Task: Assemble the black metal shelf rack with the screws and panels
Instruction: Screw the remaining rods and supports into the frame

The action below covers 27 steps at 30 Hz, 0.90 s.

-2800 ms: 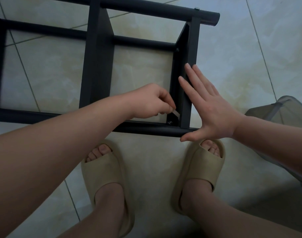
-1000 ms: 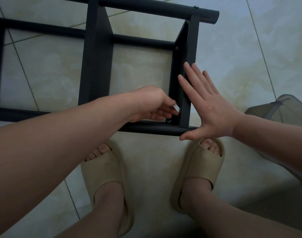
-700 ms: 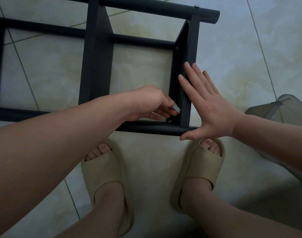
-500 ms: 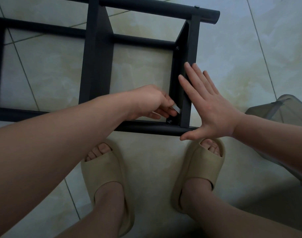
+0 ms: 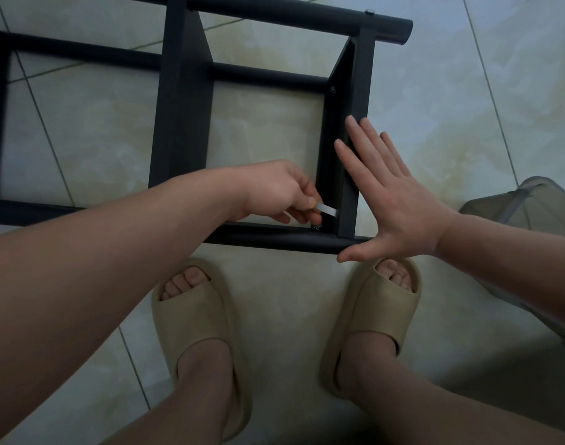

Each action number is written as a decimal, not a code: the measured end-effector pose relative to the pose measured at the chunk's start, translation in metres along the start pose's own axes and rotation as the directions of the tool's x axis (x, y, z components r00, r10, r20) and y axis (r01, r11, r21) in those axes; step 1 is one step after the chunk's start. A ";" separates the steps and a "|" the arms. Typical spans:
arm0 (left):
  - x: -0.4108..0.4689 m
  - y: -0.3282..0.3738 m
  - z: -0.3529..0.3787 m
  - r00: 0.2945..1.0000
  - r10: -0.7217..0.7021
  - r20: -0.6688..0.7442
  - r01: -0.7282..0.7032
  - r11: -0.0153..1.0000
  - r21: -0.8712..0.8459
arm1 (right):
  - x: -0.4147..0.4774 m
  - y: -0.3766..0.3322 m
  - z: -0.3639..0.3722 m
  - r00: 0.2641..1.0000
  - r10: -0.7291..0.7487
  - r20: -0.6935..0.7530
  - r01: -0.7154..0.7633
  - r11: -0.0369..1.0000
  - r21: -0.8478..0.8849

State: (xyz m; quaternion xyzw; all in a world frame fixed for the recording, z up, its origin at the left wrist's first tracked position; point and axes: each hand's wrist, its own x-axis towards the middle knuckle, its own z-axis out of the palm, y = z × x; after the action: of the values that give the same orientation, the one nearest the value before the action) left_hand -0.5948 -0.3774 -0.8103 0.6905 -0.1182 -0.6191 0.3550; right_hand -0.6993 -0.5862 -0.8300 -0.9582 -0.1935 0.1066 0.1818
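**Corner screw on the shelf rack: easy one to botch**

The rack [image 5: 184, 107] lies on its side on the tiled floor [image 5: 467, 91], right in front of my slippers [image 5: 194, 316]. My left hand [image 5: 274, 191] curls its fingers round a little flat silver wrench [image 5: 327, 209], pinching it, tip aimed down at the screw [image 5: 319, 227] in the near corner. My right hand [image 5: 400, 207] is spread wide open and holds nothing, its palm and straight fingers pressed flat against the end panel [image 5: 359, 75].

What I reckon could go wrong: the wrench is tiny and goes in at a slant, so it could pop off the screw head and chew it up or scratch the paint. If the flat hand eases off, the panel could shift and the screw could bind.

Can't really tell if the wrench is seated on the screw; it's dark in that corner. The rack's left end runs out of shot, and there's a grey thing [image 5: 531, 207] at the right edge that I can't identify.
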 end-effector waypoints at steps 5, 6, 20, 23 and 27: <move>-0.002 -0.001 -0.001 1.000 0.003 0.029 -0.004 0.999 0.055 | 0.000 -0.001 0.000 1.000 0.002 0.004 -0.002 1.000 0.003; -0.003 -0.001 -0.001 0.999 0.003 0.037 -0.005 0.998 0.064 | 0.000 -0.001 0.000 1.000 0.003 0.003 -0.003 1.000 0.003; -0.004 -0.006 0.005 0.998 -0.031 0.060 0.021 0.988 0.151 | 0.000 -0.003 -0.002 1.000 0.014 0.012 -0.015 1.000 0.023; -0.003 -0.004 0.006 0.999 -0.025 0.022 0.021 0.986 0.168 | 0.000 -0.003 -0.002 1.000 0.014 0.011 -0.014 1.000 0.027; -0.001 -0.004 0.005 0.996 0.005 -0.089 0.017 0.970 0.243 | 0.000 -0.003 -0.002 1.000 0.012 0.014 -0.012 1.000 0.021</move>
State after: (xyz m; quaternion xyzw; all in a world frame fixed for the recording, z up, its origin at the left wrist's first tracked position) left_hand -0.6011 -0.3759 -0.8123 0.7561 -0.1750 -0.5695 0.2708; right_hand -0.7000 -0.5839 -0.8269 -0.9566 -0.1879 0.1162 0.1899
